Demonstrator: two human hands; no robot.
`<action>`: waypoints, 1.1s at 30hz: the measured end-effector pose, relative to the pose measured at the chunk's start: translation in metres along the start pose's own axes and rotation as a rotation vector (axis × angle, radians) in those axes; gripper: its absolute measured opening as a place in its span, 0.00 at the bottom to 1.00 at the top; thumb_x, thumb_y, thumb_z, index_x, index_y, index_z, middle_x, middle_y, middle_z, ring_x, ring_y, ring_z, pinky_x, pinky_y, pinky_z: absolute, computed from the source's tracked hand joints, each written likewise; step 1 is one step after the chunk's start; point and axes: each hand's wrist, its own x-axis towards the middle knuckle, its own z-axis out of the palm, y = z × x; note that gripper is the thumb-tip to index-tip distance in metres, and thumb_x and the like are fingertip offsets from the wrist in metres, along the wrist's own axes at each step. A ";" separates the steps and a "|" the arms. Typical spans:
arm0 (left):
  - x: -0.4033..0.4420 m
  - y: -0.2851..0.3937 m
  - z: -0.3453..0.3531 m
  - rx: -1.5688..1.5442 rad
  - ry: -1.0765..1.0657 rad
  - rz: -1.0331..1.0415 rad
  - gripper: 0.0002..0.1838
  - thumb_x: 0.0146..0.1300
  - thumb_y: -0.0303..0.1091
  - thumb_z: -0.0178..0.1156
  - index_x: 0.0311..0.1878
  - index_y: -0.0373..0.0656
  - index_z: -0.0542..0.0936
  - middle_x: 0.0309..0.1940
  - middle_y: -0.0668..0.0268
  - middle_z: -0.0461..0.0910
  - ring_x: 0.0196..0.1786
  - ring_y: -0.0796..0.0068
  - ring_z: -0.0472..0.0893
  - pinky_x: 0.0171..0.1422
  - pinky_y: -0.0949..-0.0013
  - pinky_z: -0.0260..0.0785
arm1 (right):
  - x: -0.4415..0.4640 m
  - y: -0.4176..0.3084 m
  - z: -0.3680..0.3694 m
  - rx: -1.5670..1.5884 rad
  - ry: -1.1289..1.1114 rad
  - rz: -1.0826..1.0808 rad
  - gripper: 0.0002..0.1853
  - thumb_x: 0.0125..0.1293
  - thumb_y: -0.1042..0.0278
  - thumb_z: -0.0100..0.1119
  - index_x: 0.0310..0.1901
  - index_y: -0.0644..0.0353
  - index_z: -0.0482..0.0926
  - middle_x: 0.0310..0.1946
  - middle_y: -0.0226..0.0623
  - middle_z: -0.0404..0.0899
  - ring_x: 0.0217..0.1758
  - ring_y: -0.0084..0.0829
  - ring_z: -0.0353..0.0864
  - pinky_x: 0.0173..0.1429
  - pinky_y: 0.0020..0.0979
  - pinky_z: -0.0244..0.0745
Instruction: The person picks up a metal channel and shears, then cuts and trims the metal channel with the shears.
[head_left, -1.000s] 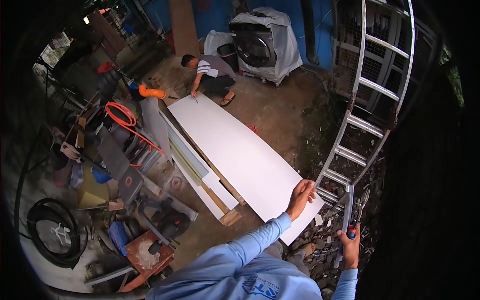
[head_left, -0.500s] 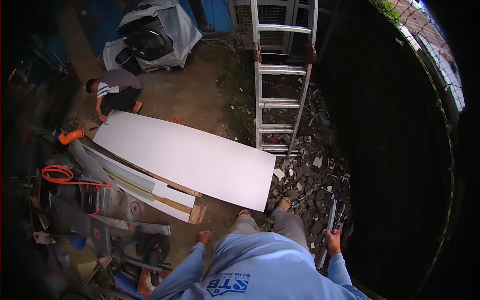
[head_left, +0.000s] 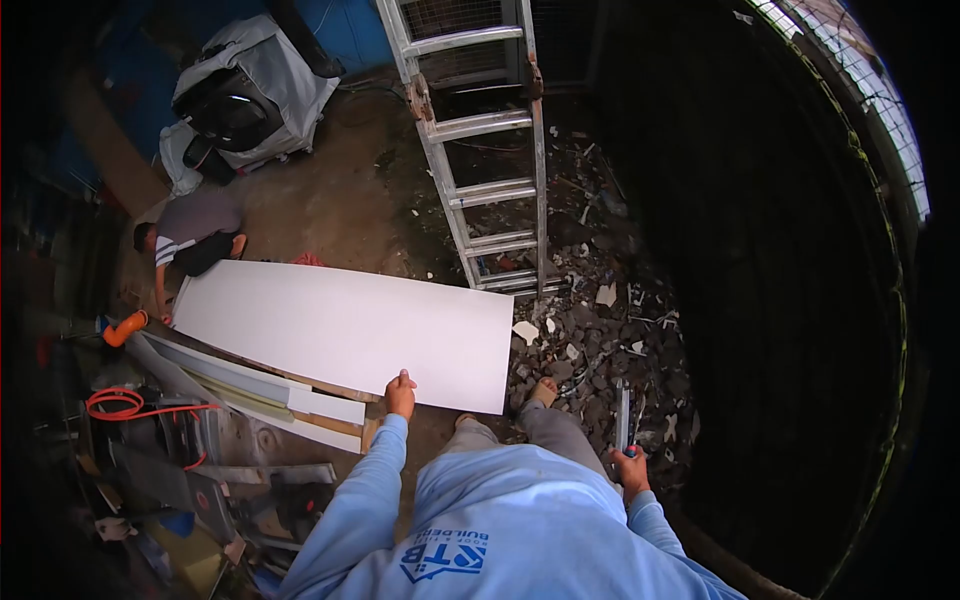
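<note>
A long white board point(head_left: 350, 325) lies flat across the ground ahead of me. My left hand point(head_left: 400, 396) is over its near edge, one finger stretched out and the others loosely bent, with nothing visible in it. I cannot tell whether it touches the board. My right hand point(head_left: 631, 468), low on the right, is closed around a small dark tool with a blue part point(head_left: 630, 452), whose kind is unclear. Just beyond that hand, a narrow metal bar point(head_left: 622, 415) shows over the rubble; whether the hand also grips it is hidden.
A person point(head_left: 200, 225) crouches at the board's far left end. An aluminium ladder point(head_left: 485, 190) stands on rubble point(head_left: 590, 335). Stacked strips point(head_left: 330, 408), an orange pipe elbow point(head_left: 125, 328) and a red hose point(head_left: 115, 403) lie left. A covered machine point(head_left: 245, 105) stands behind.
My left hand has moved forward and up to the board's near edge, from a fist to one finger out. The view has turned, shifting the board and ladder left. My right hand keeps its hold.
</note>
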 end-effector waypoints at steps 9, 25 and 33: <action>-0.009 0.065 0.063 -0.069 -0.034 0.268 0.19 0.83 0.45 0.55 0.45 0.38 0.85 0.34 0.61 0.86 0.37 0.66 0.84 0.52 0.58 0.79 | 0.047 -0.037 -0.039 0.026 0.038 -0.132 0.29 0.59 0.52 0.81 0.51 0.64 0.79 0.38 0.34 0.82 0.41 0.30 0.78 0.49 0.37 0.77; -0.057 -0.011 -0.098 -0.143 0.268 -0.036 0.13 0.68 0.25 0.65 0.53 0.48 0.89 0.27 0.62 0.87 0.20 0.73 0.79 0.19 0.64 0.69 | 0.136 -0.079 -0.006 0.084 0.069 -0.094 0.39 0.52 0.45 0.85 0.55 0.67 0.79 0.47 0.48 0.87 0.49 0.44 0.86 0.58 0.43 0.81; -0.004 0.074 -0.037 -0.055 0.135 0.240 0.23 0.68 0.22 0.52 0.59 0.47 0.90 0.28 0.66 0.83 0.24 0.73 0.80 0.25 0.63 0.75 | 0.125 -0.083 0.003 0.050 0.069 -0.110 0.42 0.50 0.44 0.85 0.57 0.68 0.79 0.48 0.51 0.88 0.49 0.45 0.87 0.59 0.44 0.82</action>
